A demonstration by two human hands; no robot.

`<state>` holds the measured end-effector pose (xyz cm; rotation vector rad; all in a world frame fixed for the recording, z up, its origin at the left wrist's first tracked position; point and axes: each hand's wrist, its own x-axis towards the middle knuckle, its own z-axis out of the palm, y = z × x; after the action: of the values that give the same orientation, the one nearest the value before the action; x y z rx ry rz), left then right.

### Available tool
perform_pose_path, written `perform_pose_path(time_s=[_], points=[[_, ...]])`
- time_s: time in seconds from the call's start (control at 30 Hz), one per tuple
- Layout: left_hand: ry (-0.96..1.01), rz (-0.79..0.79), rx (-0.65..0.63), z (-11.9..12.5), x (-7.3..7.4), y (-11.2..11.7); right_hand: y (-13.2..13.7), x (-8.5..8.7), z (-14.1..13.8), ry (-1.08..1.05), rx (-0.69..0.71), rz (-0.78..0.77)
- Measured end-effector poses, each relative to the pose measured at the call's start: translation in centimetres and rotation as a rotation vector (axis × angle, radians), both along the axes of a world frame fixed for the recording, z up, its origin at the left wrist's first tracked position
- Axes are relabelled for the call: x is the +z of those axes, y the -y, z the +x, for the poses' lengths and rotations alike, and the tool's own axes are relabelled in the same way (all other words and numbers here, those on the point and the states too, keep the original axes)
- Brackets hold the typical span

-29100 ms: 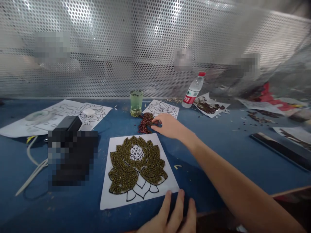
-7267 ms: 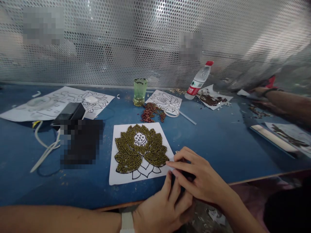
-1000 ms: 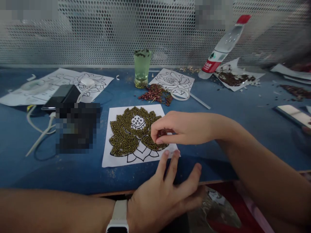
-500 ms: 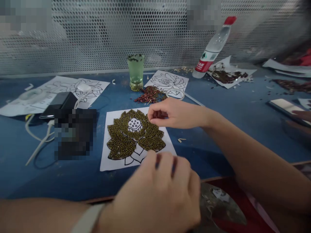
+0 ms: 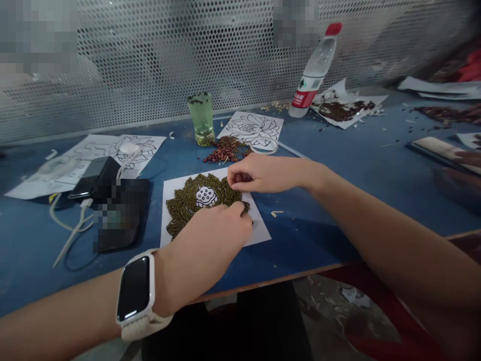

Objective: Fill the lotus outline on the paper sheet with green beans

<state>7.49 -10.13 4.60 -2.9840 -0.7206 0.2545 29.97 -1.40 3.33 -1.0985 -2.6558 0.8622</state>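
Note:
A sheet of white paper bears a lotus outline, its petals covered with green beans and its seed pod left white. Over the lower middle of this picture is my left hand, fingers curled down and pressed together. It wears a smartwatch and covers the lower petals. My right hand is at the sheet's upper right edge, its thumb and fingers bent into a pinch. What either hand holds, if anything, is hidden. Just behind the right hand lies a pile of red and green beans.
Behind the sheet stand a green glass and another lotus drawing with a tape roll on it. A water bottle leans against the perforated panel. Left are a black phone and cables. At far right, another person's hand touches a phone.
My left hand has moved forward and left, from near the table's front edge onto the bean picture. My right hand keeps its pinched pose at the sheet's edge. The view has shifted slightly.

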Motion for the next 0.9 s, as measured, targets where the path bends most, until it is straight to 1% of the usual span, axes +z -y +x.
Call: perform_pose_path(time_s=[0.07, 0.13, 0.23, 0.33, 0.53, 0.6, 0.7, 0.8, 0.9], points=[[-0.085, -0.006, 0.019, 0.4, 0.6, 0.5, 0.1, 0.1, -0.1, -0.011, 0.011, -0.003], [-0.141, -0.005, 0.045, 0.6, 0.9, 0.7, 0.2, 0.1, -0.2, -0.016, 0.019, -0.01], [-0.101, 0.019, 0.044, 0.6, 0.4, 0.6, 0.4, 0.1, -0.4, -0.008, 0.022, -0.006], [-0.073, -0.013, 0.04, 0.4, -0.1, 0.4, 0.5, 0.1, -0.6, -0.006, 0.025, -0.001], [-0.175, -0.09, 0.054, 0.7, 1.1, 0.5, 0.3, 0.0, -0.5, -0.008, 0.018, -0.017], [-0.149, -0.075, 0.056, 0.8, 1.1, 0.5, 0.3, 0.0, -0.5, -0.01, 0.019, -0.019], [-0.122, -0.033, 0.049, 0.8, 0.6, 0.5, 0.3, 0.0, -0.5, -0.023, 0.023, -0.024], [-0.15, 0.018, 0.019, 0.9, 0.5, 0.6, 0.3, -0.1, -0.5, -0.03, 0.026, -0.023], [-0.23, 0.049, 0.018, 1.2, 0.7, 0.9, 0.3, -0.1, -0.4, -0.028, 0.028, -0.02]])
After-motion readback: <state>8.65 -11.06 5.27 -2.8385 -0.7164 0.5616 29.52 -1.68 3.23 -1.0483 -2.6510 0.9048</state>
